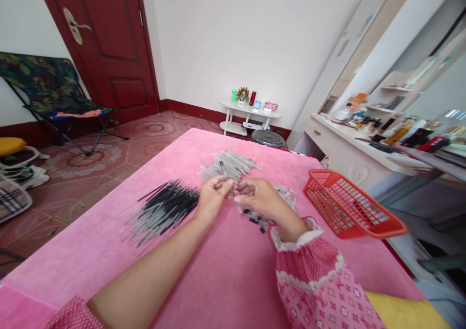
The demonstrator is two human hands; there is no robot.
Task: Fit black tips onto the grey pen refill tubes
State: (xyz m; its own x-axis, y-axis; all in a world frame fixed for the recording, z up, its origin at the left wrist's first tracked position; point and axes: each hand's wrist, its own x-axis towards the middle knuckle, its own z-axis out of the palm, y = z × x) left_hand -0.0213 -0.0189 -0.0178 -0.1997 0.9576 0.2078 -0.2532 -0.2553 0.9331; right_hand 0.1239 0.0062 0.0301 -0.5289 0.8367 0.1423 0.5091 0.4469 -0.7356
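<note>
My left hand pinches a slim clear pen between thumb and fingers, its dark end pointing up and away. Curled around the pen's lower part, my right hand has thumb and fingertips closed on it; the exact grip is partly hidden. Left of my hands lies a pile of pen refills, dark at one end and pale at the other. Beyond the hands is a heap of clear pen barrels. Small clear and black pen caps are scattered beside and partly behind my right hand.
A pink cloth covers the table. An orange plastic basket stands at its right edge, near a dresser crowded with bottles. Yellow fabric lies at the lower right. A folding chair stands left, by a red door.
</note>
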